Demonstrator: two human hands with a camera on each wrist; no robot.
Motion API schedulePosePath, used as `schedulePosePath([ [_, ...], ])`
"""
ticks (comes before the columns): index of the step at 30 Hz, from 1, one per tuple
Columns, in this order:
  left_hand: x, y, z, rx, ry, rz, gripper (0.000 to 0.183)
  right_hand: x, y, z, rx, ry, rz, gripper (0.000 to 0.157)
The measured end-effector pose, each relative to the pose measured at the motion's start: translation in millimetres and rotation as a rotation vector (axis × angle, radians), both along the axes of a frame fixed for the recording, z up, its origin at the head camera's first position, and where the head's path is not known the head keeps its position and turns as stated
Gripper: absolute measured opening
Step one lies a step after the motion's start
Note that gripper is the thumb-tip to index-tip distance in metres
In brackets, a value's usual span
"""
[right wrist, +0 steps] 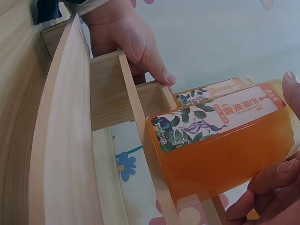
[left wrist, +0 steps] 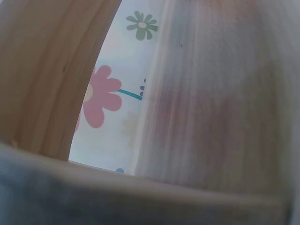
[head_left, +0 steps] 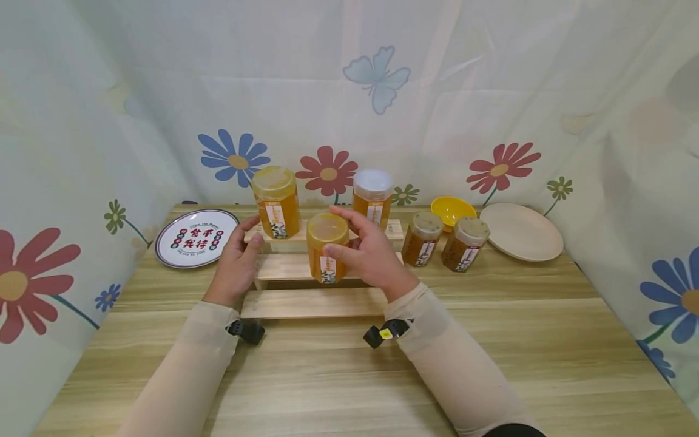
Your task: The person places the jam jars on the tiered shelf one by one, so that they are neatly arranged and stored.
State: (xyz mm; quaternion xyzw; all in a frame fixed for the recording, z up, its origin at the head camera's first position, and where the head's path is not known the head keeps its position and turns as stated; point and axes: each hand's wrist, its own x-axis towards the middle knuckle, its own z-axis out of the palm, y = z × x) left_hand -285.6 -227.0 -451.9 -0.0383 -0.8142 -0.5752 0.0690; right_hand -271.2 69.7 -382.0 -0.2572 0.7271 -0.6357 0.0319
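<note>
My right hand [head_left: 379,258] grips a yellow-lidded honey jar [head_left: 319,264] around its upper part, thumb at the front. The jar stands upright at the middle step of a three-step wooden rack [head_left: 314,303]; in the right wrist view its base [right wrist: 161,164] meets the step's edge. My left hand [head_left: 236,264] holds the rack's left end, thumb on the top step's edge in the right wrist view. Beside it, another yellow-lidded honey jar [head_left: 284,212] is on the top step. A white-lidded jar [head_left: 371,203] occupies that step's right part.
Two darker jars, a nearer one [head_left: 466,246] and another [head_left: 422,240], stand right of the rack. Behind them are a yellow bowl [head_left: 452,209] and a beige plate [head_left: 524,233]. A white plate with printed lettering [head_left: 172,243] lies at the left. A flowered curtain [head_left: 306,91] surrounds the table.
</note>
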Motion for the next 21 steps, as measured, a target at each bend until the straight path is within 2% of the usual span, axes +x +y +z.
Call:
schedulePosePath([
  [11, -1.3, -0.6, -0.4, -0.017, 0.012, 0.006, 0.056, -0.9, -5.6, -1.8, -0.011, -0.003, -0.013, 0.07],
  [13, 1.9, 1.4, 4.9, -0.015, 0.008, 0.001, 0.055, -1.6, -5.2, -2.7, -0.006, -0.006, -0.011, 0.07],
  [17, 13.7, 8.2, 23.0, -0.012, -0.007, -0.008, 0.054, -2.9, -4.0, -4.6, -0.008, -0.006, 0.002, 0.07],
  [19, 12.4, 7.3, 21.1, -0.011, -0.009, -0.008, 0.055, -3.0, -3.5, -5.7, -0.012, -0.004, 0.006, 0.069],
  [21, 7.9, 4.7, 13.6, -0.008, -0.004, -0.004, 0.055, -2.4, -3.3, -6.1, -0.018, -0.003, 0.008, 0.069],
])
